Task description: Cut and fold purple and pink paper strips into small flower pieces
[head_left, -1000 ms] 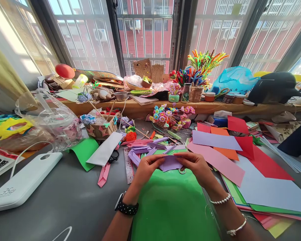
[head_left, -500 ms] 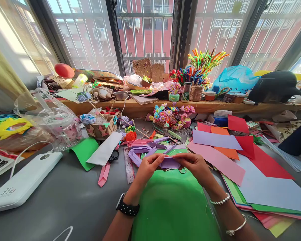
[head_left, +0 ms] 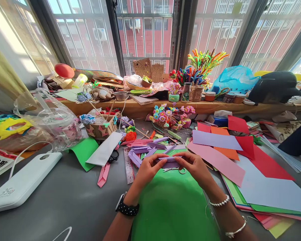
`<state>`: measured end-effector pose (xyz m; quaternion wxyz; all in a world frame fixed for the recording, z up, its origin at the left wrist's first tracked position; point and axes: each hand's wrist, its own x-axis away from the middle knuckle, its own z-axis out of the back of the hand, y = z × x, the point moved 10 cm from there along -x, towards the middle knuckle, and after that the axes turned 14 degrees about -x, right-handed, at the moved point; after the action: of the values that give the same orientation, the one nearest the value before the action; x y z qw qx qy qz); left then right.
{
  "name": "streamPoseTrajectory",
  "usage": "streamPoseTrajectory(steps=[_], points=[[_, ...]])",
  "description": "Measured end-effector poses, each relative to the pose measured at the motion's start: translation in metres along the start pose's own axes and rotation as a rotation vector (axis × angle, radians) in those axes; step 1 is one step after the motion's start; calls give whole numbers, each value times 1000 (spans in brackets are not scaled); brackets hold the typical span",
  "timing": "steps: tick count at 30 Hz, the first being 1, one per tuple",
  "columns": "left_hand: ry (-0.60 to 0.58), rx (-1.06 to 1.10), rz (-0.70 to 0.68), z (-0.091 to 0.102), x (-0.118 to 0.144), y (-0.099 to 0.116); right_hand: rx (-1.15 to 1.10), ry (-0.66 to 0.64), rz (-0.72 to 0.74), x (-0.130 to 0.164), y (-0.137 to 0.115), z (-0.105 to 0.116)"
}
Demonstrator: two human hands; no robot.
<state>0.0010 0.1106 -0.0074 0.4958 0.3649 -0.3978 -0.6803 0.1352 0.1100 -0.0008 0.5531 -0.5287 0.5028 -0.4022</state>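
Tabletop [head_left: 65, 197] cluttered: loose purple strips [head_left: 140, 150] just ahead, scissors [head_left: 177, 169] under my hands, coloured paper stack [head_left: 240, 157] right, white power bank [head_left: 22, 182] far left. Left hand [head_left: 146, 169] and right hand [head_left: 194, 165] both pinch-closed on the folded purple paper [head_left: 169, 161], held flat and narrow just above the green sheet [head_left: 173, 204].
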Motion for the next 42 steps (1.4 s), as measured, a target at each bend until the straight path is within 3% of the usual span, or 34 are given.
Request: streamPoseTrajectory(steps=[16, 29, 42], points=[[110, 49, 82, 2, -1, -8, -2, 53, 49, 1, -4, 1], [167, -42, 50, 6, 1, -3, -73, 30, -46, 1, 7, -2], [103, 92, 160, 0, -1, -22, 32, 59, 9, 2, 2, 1]])
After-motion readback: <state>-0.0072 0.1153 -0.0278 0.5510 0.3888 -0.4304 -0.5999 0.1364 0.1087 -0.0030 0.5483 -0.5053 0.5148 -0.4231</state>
